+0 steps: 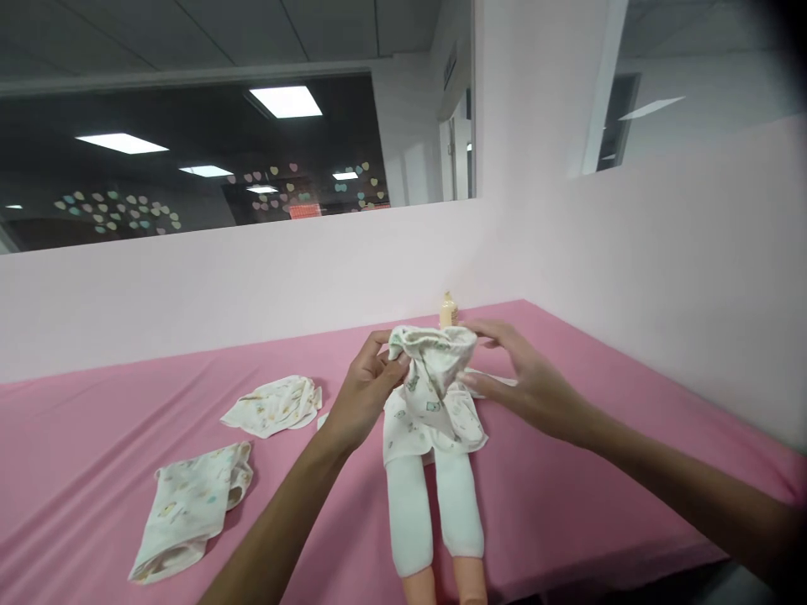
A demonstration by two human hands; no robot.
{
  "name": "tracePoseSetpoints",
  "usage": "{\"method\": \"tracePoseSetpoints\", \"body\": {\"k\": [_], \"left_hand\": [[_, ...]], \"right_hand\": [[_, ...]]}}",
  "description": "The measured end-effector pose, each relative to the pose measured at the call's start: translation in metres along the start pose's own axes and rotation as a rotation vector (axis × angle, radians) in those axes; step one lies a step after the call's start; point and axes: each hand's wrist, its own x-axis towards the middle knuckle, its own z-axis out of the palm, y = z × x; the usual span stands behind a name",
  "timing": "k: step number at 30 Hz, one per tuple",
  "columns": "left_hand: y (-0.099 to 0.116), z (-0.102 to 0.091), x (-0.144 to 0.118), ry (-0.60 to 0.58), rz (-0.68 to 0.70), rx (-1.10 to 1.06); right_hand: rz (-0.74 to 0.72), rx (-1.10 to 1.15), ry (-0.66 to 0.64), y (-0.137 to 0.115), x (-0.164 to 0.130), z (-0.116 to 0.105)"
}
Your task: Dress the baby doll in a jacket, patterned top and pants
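Even, soft light from ceiling panels (pixel 287 101) above the hands, faint shadows, slight blur, dark vignette upper right, wide-angle bending at edges.

Two bare forearms reach into view from below. The left arm rises from 6 o'clock toward centre, wrist straight, ending in the left hand (pixel 364 393) with fingers curled shut and thumb pinched against them. The right arm enters from 4 o'clock, angled toward 10 o'clock. The right hand (pixel 524 380) is spread, palm facing left, fingers extended and slightly bent, thumb lowest.
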Motion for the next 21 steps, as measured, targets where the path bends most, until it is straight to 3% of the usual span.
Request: {"method": "tracePoseSetpoints", "body": {"k": [4,7,13,15,18,21], "left_hand": [[0.01,0.008,-0.001,-0.049,0.063,0.06],[0.019,0.002,-0.001,-0.001,0.129,0.111],[0.04,-0.009,0.012,0.089,0.23,0.016],[0.046,-0.003,0.014,0.072,0.245,0.065],[0.054,0.011,0.012,0.062,0.242,0.21],[0.061,0.019,0.006,0.058,0.261,0.26]], "right_hand": [[-0.125,0.083,-0.086,-0.025,0.017,-0.002],[-0.151,0.147,-0.034,-0.015,0.023,-0.01],[-0.051,0.361,0.11,0.009,0.042,-0.036],[-0.01,0.358,0.033,0.001,0.039,-0.034],[0.033,0.265,-0.211,-0.02,0.026,-0.021],[0.041,0.142,-0.224,-0.029,0.018,-0.01]]}}
